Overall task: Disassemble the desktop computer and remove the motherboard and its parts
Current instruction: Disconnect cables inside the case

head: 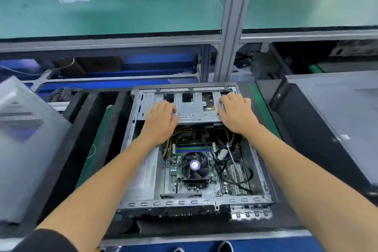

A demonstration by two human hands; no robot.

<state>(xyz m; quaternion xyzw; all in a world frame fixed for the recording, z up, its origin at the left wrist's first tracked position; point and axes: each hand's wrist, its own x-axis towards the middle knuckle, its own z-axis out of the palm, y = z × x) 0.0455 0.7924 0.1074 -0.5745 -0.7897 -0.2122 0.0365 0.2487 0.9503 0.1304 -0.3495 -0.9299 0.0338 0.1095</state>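
Open PC case (190, 200) lies flat on counter (263, 104). Both hands on drive cage (196, 108) at far end: left hand (161, 120) w/ fingers curled over cage's left part, right hand (235, 112) w/ fingers spread flat on its right edge; neither grip clearly clenched. Below hands: motherboard (204, 186) in case, fan (195, 165) at centre, cables (235, 161) under right wrist.

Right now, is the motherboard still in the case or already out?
Still in. The motherboard lies inside the open case, with its cooler fan and cables on it.
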